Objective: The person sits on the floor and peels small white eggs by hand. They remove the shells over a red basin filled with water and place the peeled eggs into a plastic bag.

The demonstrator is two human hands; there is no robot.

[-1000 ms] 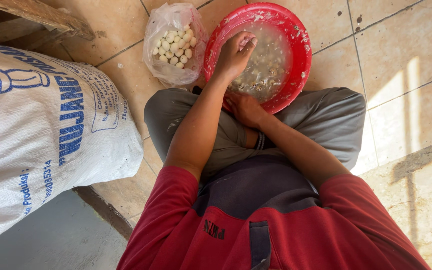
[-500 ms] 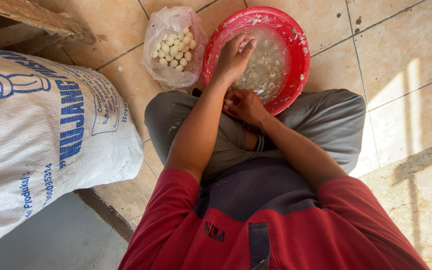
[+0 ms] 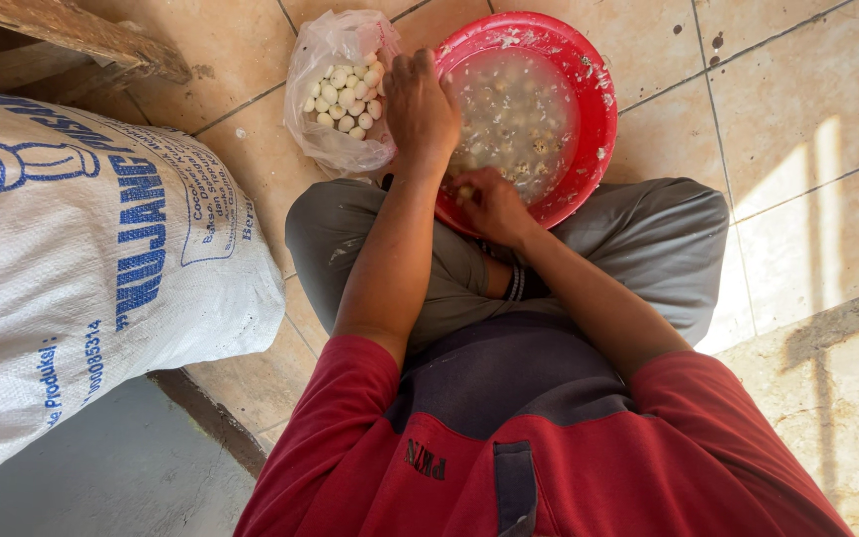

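At my left lies a big white woven sack (image 3: 82,268) with blue print, on its side on the tiled floor (image 3: 777,109), well apart from my hands. I sit with crossed legs in grey trousers (image 3: 648,239), and the red plastic basin (image 3: 603,109) stands on the floor just in front of my knees, its near rim touching my trousers. The basin holds cloudy water with many small speckled eggs and bits of shell (image 3: 514,124) in it. Just beside the basin, at its left, a clear plastic bag (image 3: 325,75) stands open, and it holds small white peeled eggs (image 3: 342,91). My left hand (image 3: 420,109) is above the gap between the bag and the basin, palm down, fingers bent; I cannot tell if its grip holds something, because the back of the hand hides it. The bag mouth lies to the left of this hand and very near, so this hand is the nearer one to the bag. My right hand (image 3: 489,204) is at the near rim of the basin, and its narrow grip closes on one small egg (image 3: 465,191) between the fingertips. The water with the other eggs lies just ahead of this hand.
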